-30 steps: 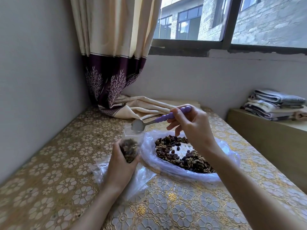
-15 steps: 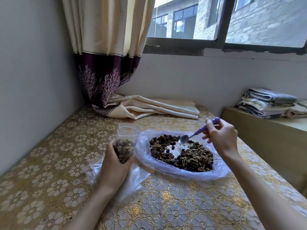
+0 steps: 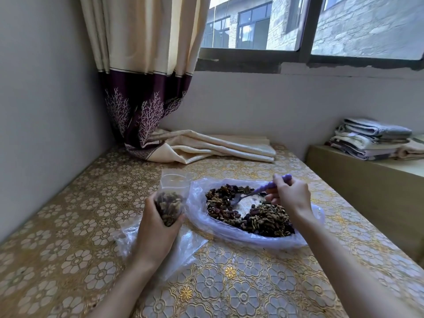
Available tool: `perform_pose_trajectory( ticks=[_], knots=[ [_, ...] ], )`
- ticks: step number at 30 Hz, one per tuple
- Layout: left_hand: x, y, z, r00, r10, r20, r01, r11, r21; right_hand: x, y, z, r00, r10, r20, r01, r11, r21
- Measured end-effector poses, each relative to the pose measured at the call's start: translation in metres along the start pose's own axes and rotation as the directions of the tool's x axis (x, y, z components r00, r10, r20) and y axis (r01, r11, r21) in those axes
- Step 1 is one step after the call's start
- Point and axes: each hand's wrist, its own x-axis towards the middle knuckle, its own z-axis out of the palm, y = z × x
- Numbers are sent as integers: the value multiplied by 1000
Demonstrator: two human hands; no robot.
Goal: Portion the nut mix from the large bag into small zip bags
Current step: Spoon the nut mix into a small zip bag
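Purple-handled spoon [image 3: 259, 191], pinched in the right hand [image 3: 290, 197], slants down-left with its bowl in the nut mix [image 3: 257, 216] inside the large bag [image 3: 252, 239] on the worktop [image 3: 229, 283]. The small zip bag [image 3: 171, 203], mouth up, lies left of the spoon, left hand [image 3: 156, 230] wrapped around it, just beside the large bag's rim.

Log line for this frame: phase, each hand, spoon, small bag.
phase: scooping | left hand: holds small zip bag, partly filled, mouth open | right hand: grips purple spoon | spoon bowl in nut mix, large bag
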Motion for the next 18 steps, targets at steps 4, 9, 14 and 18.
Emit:
perform_pose_trajectory(
  ticks=[4,9,14,18],
  knots=[
    [0,-1,0,1000,0,-2,0,1000,4,-7,4,12,984,113,138,-129,986,110],
    [2,-3,0,1000,2,-7,-2,1000,8,-11,3,16,935,275,224,-320,928,193],
    [2,-4,0,1000,4,-1,-4,1000,7,-11,-2,10,929,329,172,-363,901,239],
    [1,-4,0,1000,7,2,-7,1000,8,-11,-3,2,920,366,141,-392,871,296]
  ],
)
